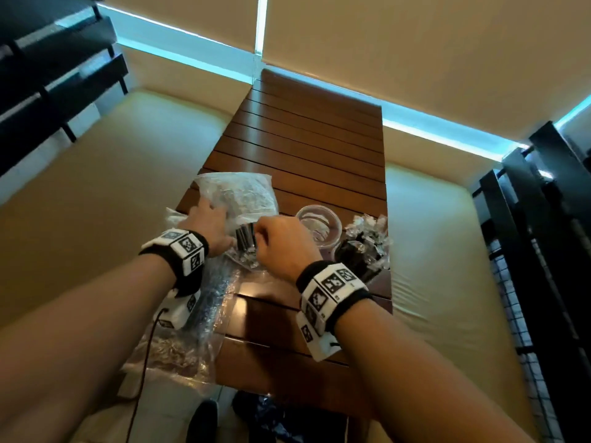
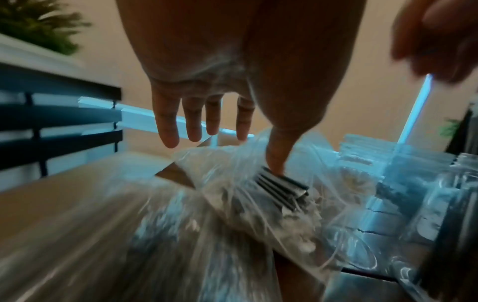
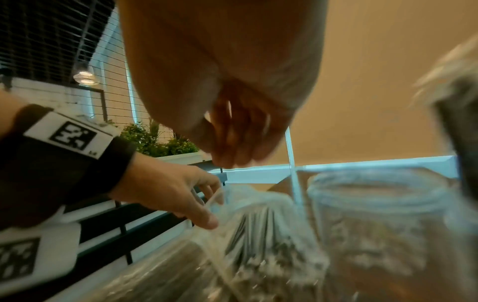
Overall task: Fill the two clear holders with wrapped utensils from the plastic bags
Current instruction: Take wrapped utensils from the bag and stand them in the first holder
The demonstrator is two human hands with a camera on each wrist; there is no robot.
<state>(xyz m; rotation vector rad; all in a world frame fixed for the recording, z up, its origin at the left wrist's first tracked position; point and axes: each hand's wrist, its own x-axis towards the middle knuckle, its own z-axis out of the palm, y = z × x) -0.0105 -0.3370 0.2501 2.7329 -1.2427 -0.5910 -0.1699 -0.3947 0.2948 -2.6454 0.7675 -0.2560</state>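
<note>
bundle coming out of the bag, one holder left to fill

while the long slatted brown wooden table (image 1: 307, 145) carries everything, the work sits at its near end. the crinkled clear plastic bags (image 1: 238, 195) lie on the left, mouths toward the person, probably so the contents slide out easily. to the right stands the empty round clear plastic holder (image 1: 318, 225), and just beside it the second clear holder (image 1: 363, 251), already packed with dark wrapped utensils, so the task looks about half done. between the hands, at the bag's mouth, is a bundle of dark utensils in clear wrappers (image 1: 245, 239).

the left hand (image 1: 208, 223) reaches forward, palm down, fingers straight and spread, thumb pressing on the bundle through the film, seemingly to steady it. the right hand (image 1: 281, 239) hovers knuckles up, fingers curled toward the bundle's end; whether they actually pinch it i cannot tell.
</note>
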